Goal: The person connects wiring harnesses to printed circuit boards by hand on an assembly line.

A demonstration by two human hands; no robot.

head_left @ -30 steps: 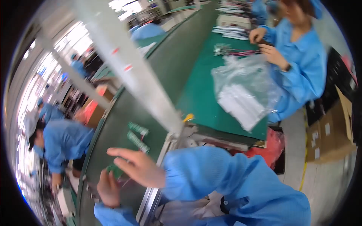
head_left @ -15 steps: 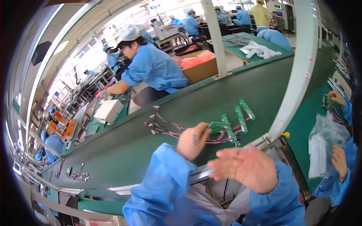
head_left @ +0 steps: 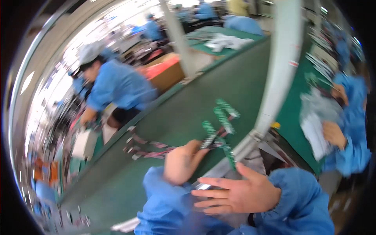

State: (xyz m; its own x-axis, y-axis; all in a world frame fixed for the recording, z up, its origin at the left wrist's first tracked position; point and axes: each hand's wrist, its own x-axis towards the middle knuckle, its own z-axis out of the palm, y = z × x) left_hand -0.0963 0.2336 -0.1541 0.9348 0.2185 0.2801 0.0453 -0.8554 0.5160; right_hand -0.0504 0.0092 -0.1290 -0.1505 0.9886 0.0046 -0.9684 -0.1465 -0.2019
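Note:
The picture is motion-blurred. Several narrow green circuit boards (head_left: 222, 117) with red and black wires lie on the green table (head_left: 164, 117). My left hand (head_left: 181, 162) rests on the table with its fingers closed on the wired end of one board (head_left: 211, 140). My right hand (head_left: 239, 194) hovers over the table's front rail, palm down with fingers spread and pointing left, holding nothing. Another green board (head_left: 229, 154) lies just above its thumb. Both my sleeves are blue.
A white post (head_left: 282, 70) rises at the table's front edge. To my right a co-worker in blue (head_left: 352, 129) handles a clear plastic bag (head_left: 315, 117). Across the table sits a person in blue with a white cap (head_left: 113, 84), near a cardboard box (head_left: 168, 74). A wire harness (head_left: 145, 150) lies left of my hand.
The view has swung and drawn closer to the table. My left hand has reached the green boards and closed on one. My right hand stays open near the front rail.

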